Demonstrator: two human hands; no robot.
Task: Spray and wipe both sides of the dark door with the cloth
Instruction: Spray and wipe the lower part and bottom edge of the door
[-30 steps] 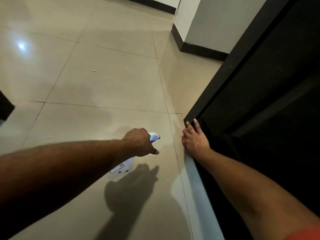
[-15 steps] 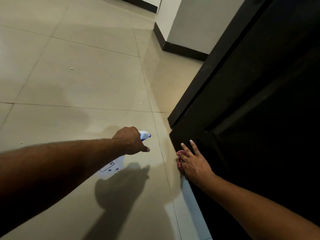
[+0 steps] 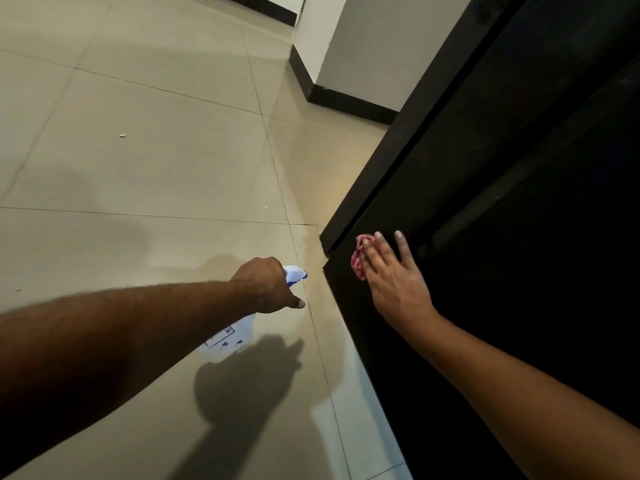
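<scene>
The wiping step looks to be in hand: the right hand [image 3: 391, 282] lies flat on the dark door [image 3: 519, 202], low down near its outer edge, fingers straight and spread, pressing the red cloth [image 3: 360, 258] against the panel, the cloth bunched under the fingertips and showing past them on the left; the left hand [image 3: 266, 285] is curled round the neck of the white-and-blue spray bottle [image 3: 225, 341], held out over the floor just beside the door's lower corner, nozzle toward it; the next move probably calls for a firm sweep of the cloth across the panel, with the other face of the door yet to be reached; around are pale floor tiles [image 3: 156, 168] with a few specks, a white wall corner [image 3: 346, 46] with black skirting [image 3: 346, 102]; nothing visible blocks the stroke, though the dark surface hides what is wet or dusty.
</scene>
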